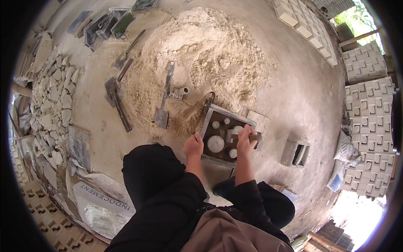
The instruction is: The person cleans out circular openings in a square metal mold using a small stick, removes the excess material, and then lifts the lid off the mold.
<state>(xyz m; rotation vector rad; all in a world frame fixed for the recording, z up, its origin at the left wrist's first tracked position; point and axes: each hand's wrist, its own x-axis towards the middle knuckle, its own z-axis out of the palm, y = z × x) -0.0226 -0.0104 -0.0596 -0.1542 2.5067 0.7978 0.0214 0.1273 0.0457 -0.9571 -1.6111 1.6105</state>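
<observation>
Round pale pieces, with a large disc [216, 144] among them, are already set inside the rectangular frame [231, 114] on the floor [268, 168]; since brown base is left showing between them, the work is judged to be only partly done, though how much remains cannot be told. A brown bar [256, 137] is gripped by the curled right hand [245, 140], directly beneath it over the frame's right edge. The left hand [194, 145] is held beside the left edge; whether anything is pinched cannot be told.
</observation>
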